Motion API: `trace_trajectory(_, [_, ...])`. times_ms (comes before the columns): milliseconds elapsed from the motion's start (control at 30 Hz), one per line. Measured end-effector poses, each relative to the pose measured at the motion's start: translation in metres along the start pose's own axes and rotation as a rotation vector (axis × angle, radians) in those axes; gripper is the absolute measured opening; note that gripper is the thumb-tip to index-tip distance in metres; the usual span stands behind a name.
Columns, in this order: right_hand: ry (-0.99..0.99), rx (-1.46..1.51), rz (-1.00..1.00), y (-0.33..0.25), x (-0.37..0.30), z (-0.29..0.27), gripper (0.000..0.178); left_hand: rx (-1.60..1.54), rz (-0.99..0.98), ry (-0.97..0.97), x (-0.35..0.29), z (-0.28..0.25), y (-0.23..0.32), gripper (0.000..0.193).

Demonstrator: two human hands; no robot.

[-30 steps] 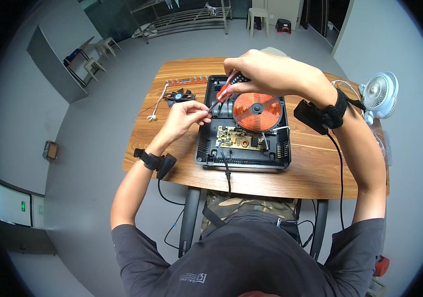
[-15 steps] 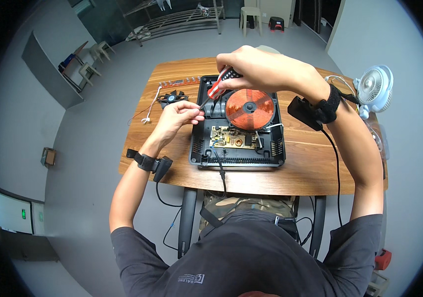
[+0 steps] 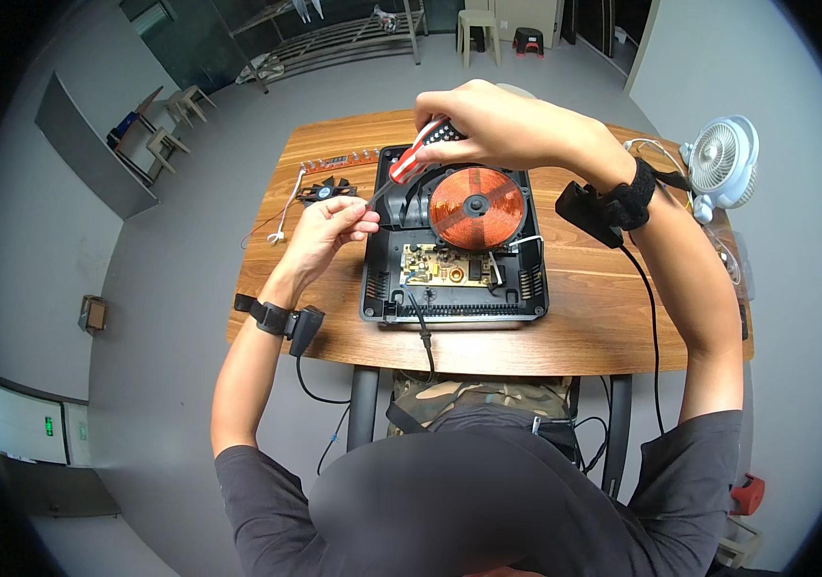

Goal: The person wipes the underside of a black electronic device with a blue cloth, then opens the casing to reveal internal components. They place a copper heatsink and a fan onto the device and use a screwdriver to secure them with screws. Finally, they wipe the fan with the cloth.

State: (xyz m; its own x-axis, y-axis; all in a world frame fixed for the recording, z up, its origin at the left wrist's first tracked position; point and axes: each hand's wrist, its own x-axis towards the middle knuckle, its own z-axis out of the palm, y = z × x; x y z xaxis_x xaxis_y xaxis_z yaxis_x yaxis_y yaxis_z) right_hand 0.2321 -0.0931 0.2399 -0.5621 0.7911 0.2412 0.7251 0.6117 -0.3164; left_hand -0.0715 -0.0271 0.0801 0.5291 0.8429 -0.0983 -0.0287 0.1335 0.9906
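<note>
My right hand [image 3: 454, 130] is wrapped round the red-and-white striped handle of a screwdriver [image 3: 413, 159], its dark end patterned with white stars. The thin shaft slants down and left to my left hand [image 3: 332, 229], whose thumb and forefinger pinch at its tip; whatever small thing they hold is hidden. Both hands are over the left edge of an opened induction cooker base [image 3: 473, 312], a black shell lying on the table. Inside it sit a round copper coil [image 3: 452, 210] and a tan circuit board [image 3: 426, 265]. A black power cord [image 3: 424, 337] comes out over its near edge.
Left of the shell lie a small black cooling fan [image 3: 329, 189] and a narrow orange circuit strip [image 3: 326, 163] with a white-plugged wire. A light-blue desk fan [image 3: 721, 159] stands at the wooden table's [image 3: 603, 327] right edge. Cables run from the straps on both wrists.
Both hands, with the screwdriver, have shifted slightly left relative to the cooker shell. The whole view has also moved a little.
</note>
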Motion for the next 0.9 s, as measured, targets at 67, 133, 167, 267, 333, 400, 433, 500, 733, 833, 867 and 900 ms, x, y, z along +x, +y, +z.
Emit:
trace_trajectory(67, [0.001,0.000,0.012,0.000,-0.001,0.000,0.041,-0.004,0.005,0.004,0.000,0.001,0.000,0.020])
trace_trajectory(133, [0.015,0.003,0.004,0.001,-0.002,0.000,0.040,-0.018,0.003,0.009,0.001,0.003,0.000,0.020])
trace_trajectory(167, [0.018,0.006,-0.005,0.002,-0.002,0.000,0.040,-0.024,0.005,0.001,0.001,0.001,-0.001,0.020])
trace_trajectory(267, [0.028,0.016,-0.033,0.008,-0.003,0.001,0.040,-0.038,0.010,-0.017,0.003,-0.004,-0.005,0.020])
trace_trajectory(333, [0.035,0.029,-0.051,0.011,-0.003,0.002,0.040,-0.035,0.009,-0.020,0.002,-0.003,-0.003,0.020])
trace_trajectory(400, [0.031,0.017,-0.014,0.010,-0.005,0.002,0.040,-0.023,0.006,-0.022,0.001,0.002,0.000,0.020])
trace_trajectory(433, [0.030,0.012,0.004,0.009,-0.005,0.002,0.040,-0.016,0.005,-0.023,0.001,0.004,0.002,0.020])
trace_trajectory(500, [0.039,0.021,-0.001,0.009,-0.006,0.002,0.041,-0.007,0.018,-0.019,0.001,0.003,0.001,0.020])
trace_trajectory(733, [0.075,0.040,-0.016,0.012,-0.008,0.003,0.043,-0.020,0.046,-0.053,-0.001,0.006,0.001,0.018])
trace_trajectory(833, [0.090,0.044,-0.010,0.011,-0.010,0.003,0.042,0.025,0.077,-0.074,0.000,0.008,0.003,0.020])
trace_trajectory(867, [0.101,0.058,-0.024,0.014,-0.010,0.004,0.042,0.033,0.076,-0.084,0.000,0.008,0.003,0.020])
trace_trajectory(900, [0.113,0.072,-0.038,0.018,-0.010,0.006,0.042,0.042,0.074,-0.094,0.001,0.008,0.004,0.020])
